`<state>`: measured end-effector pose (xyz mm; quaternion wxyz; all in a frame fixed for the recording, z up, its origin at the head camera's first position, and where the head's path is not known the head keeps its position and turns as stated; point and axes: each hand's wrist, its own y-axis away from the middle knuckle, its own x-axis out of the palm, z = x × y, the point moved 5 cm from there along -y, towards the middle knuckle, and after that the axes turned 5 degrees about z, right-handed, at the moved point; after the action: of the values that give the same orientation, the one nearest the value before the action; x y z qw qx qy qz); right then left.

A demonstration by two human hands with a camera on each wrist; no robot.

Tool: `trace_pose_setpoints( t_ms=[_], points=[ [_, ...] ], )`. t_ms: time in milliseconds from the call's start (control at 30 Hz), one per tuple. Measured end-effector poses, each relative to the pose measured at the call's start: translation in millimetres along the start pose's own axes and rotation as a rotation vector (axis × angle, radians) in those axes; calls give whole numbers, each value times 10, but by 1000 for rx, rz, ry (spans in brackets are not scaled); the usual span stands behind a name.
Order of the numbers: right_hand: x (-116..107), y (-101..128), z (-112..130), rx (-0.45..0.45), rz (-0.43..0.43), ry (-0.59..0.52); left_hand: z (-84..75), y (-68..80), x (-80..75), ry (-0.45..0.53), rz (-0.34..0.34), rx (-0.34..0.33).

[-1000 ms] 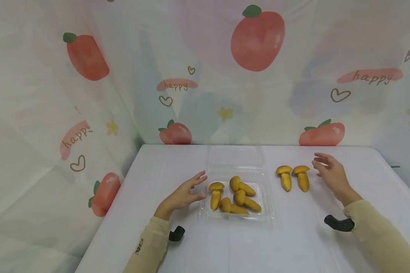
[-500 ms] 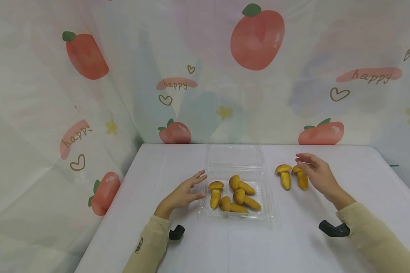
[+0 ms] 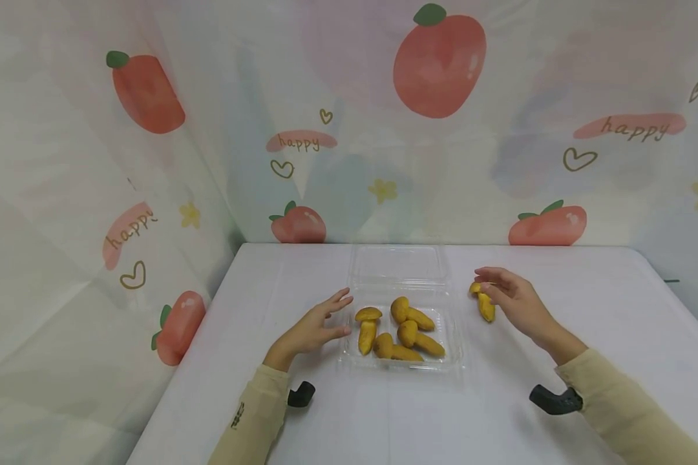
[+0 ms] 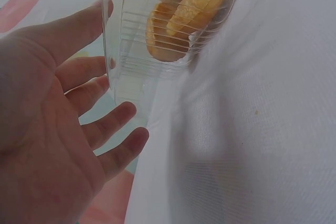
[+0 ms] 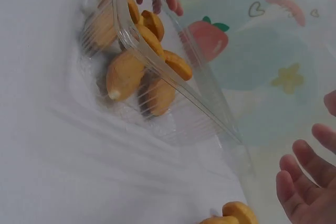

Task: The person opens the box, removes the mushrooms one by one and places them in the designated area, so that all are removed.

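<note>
My left hand [image 3: 309,332] is at the left wall of a clear plastic clamshell box [image 4: 137,35], its fingers spread and relaxed; fingertips meet or nearly meet the rim. Inside the box lie several yellow mushrooms [image 3: 368,330], caps toward the back or left. Right of the box, a yellow mushroom [image 3: 486,307] lies loose on the table, its cap partly covered by the fingers of my right hand [image 3: 514,302]. That hand hovers above with loosely bent, separated fingers, and I see nothing in its grasp. A second loose mushroom is hidden behind it in the head view.
The box's hinged lid [image 3: 398,265] lies folded back behind it. A white cloth covers the table [image 3: 326,420]. Behind and to the left hangs a printed curtain [image 3: 355,84] close to the table's edge. A black curved piece [image 3: 555,399] juts from the right sleeve.
My right hand has moved left, from beside the two loose mushrooms to over them, covering the right one. The left hand and the box have stayed put.
</note>
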<state>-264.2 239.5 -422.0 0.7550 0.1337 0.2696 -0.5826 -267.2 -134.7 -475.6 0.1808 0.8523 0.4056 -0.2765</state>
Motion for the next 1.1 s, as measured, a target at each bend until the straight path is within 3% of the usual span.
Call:
trace_pose_setpoints(
  t_ms=[467, 867, 1100],
  points=[
    [322, 15, 244, -78, 90, -37, -32, 9, -8, -2, -4, 16],
    [564, 29, 343, -77, 239, -83, -17, 4, -1, -1, -1, 19],
    [656, -12, 377, -101, 284, -91, -5, 5, -5, -1, -7, 27]
  ],
)
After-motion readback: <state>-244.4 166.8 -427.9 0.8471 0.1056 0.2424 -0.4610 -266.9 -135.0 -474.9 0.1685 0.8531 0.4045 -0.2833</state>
